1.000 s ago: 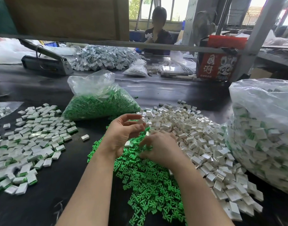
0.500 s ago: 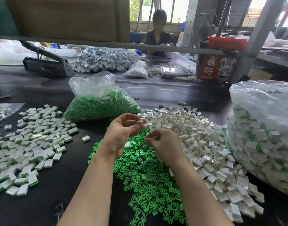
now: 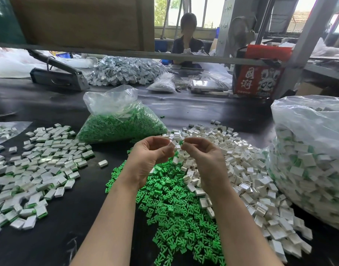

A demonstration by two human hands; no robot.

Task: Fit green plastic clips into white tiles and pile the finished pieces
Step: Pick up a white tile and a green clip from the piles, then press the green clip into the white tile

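Black bench [image 3: 55, 237], parts heaped. Left hand [image 3: 149, 158] pinches a white tile [image 3: 172, 144]; right hand [image 3: 203, 156] pinches a green clip [image 3: 181, 142] just right of it, fingertips nearly touching.

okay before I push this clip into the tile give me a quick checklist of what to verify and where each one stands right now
1. White tile pinched in left hand: ok.
2. Green clip pinched in right hand: ok.
3. Clip meets tile's open side: cannot tell, too small.
4. Clip already seated: not ok, parts look apart.
5. Loose green clips within reach: ok.
6. Finished pile on the left ready for the piece: ok.
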